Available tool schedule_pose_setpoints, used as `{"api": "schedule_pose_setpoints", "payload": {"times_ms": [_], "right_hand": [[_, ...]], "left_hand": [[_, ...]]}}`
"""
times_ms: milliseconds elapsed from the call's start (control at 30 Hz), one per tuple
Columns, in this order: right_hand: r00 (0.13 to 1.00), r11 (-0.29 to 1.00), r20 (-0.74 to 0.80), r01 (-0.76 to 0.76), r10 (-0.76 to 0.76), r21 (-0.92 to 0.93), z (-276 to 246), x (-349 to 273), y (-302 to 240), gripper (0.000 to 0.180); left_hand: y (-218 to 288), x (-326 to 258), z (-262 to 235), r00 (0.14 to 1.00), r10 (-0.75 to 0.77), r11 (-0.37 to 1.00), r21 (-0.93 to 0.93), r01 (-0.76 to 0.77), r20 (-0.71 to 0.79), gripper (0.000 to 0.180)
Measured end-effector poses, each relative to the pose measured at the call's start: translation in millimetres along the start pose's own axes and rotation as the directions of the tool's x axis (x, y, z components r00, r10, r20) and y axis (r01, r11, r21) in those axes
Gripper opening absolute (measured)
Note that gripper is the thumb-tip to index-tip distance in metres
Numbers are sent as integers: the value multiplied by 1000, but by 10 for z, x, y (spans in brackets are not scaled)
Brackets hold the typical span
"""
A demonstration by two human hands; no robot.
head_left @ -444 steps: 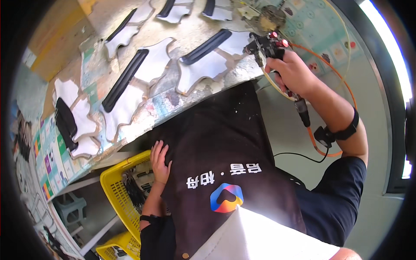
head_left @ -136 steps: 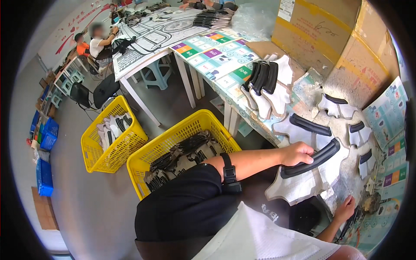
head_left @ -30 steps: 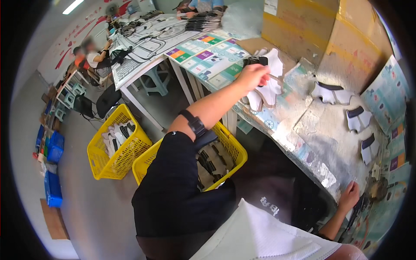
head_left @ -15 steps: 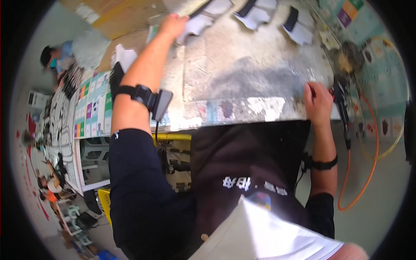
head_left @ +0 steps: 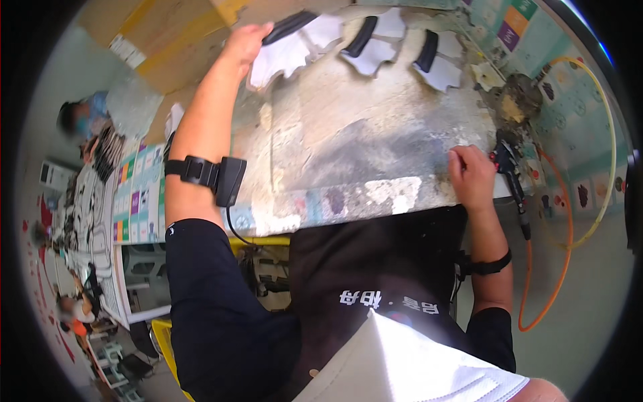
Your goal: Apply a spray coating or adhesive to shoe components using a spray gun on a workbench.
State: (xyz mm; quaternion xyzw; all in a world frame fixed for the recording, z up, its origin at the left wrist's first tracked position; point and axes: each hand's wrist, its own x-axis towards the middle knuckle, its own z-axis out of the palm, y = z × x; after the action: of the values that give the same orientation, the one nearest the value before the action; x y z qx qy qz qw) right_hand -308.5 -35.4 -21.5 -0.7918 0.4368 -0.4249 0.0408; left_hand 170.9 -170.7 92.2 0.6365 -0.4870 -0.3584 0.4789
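At the far left of the worktable [head_left: 295, 154], my left hand [head_left: 245, 44] is closed at the end of a white, jagged-edged cut piece with a black padded strip [head_left: 280, 61]. The piece lies flat against the tabletop, and my fingertips hide its left end. Two similar but smaller pieces lie in a row to its right: a middle white piece [head_left: 375, 56] and a right white piece [head_left: 443, 72], each with its own black strip. My right hand [head_left: 473, 178] rests near the front right edge, fingers curled in with nothing seen in them, beside a black spray gun [head_left: 510, 167].
From the spray gun hangs an orange hose [head_left: 569, 234]. Behind it stands a stained round container [head_left: 521, 99], with a yellowish hose [head_left: 608, 181] to the right. Cardboard [head_left: 171, 40] borders the back left. Another person [head_left: 87, 117] is farther off at left.
The whole view has shifted, so the table and its pieces appear lower and farther left. My left hand stays at the same piece; my right hand remains curled near the front edge.
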Motion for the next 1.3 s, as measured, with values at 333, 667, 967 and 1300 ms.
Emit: {"api": "schedule_pose_setpoints", "payload": {"times_ms": [333,667,967,1300], "right_hand": [[990,959,9,139,-141,-246,8,-164,606,15],[993,969,92,96,-77,-229,65,-99,77,18],[996,971,66,74,-61,-228,77,-110,274,17],[995,993,-40,86,-90,-78,44,3,48,6]], "left_hand": [[-318,-2760,-134,809,170,957,-290,0,563,21],[-442,-4039,-3122,649,80,677,-436,-593,-757,33],[-559,-2918,-2711,711,78,766,-414,-491,-699,24],[-514,-488,528,996,74,994,84,-70,-49,36]]}}
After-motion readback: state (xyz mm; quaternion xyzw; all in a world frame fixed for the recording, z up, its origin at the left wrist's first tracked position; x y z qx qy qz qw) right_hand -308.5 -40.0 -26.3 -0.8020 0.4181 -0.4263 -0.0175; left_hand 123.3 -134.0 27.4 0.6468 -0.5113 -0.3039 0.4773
